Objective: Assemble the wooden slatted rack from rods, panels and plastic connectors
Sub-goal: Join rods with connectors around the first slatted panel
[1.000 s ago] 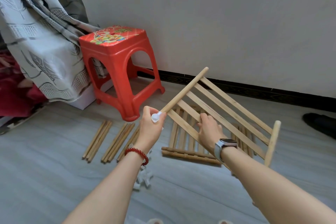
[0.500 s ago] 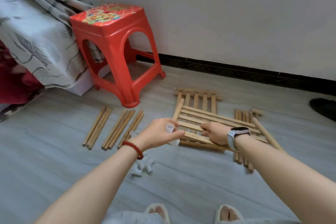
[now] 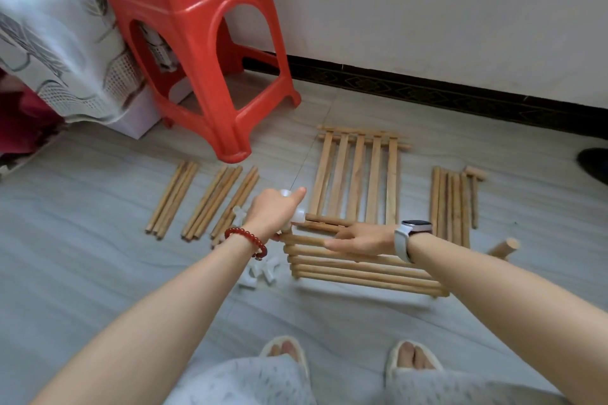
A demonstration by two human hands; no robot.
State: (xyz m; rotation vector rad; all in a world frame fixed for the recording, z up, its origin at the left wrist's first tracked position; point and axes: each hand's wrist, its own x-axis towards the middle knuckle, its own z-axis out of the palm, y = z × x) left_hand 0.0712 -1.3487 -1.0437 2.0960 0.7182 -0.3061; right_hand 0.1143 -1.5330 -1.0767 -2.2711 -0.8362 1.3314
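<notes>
Feet in pale slippers [image 3: 285, 352] at the bottom edge, on grey floor [image 3: 98, 273]. Just beyond them a slatted panel [image 3: 362, 268] sits tilted, near edge on the floor, far edge lifted by both hands. Loose white connectors [image 3: 263, 273] lie on the floor beside its left end. Left hand [image 3: 273, 212], red bead bracelet on the wrist, is wrapped around a white connector [image 3: 298, 216] at the panel's upper left corner, with a rod end plugged into it. Right hand [image 3: 362, 238], watch on the wrist, has fingers extended along the top slats with the thumb under; reads as a flat hold, but whether it really grips, cannot tell. Past the hands a second slatted panel [image 3: 358, 177] lies flat. Three rod bundles [image 3: 204, 200] lie to its left, another rod group [image 3: 450, 204] to its right. One thicker rod [image 3: 503, 248] at the right, by the forearm. Farthest back: red plastic stool [image 3: 197, 43] against the wall, patterned cloth [image 3: 49, 43] at left.
</notes>
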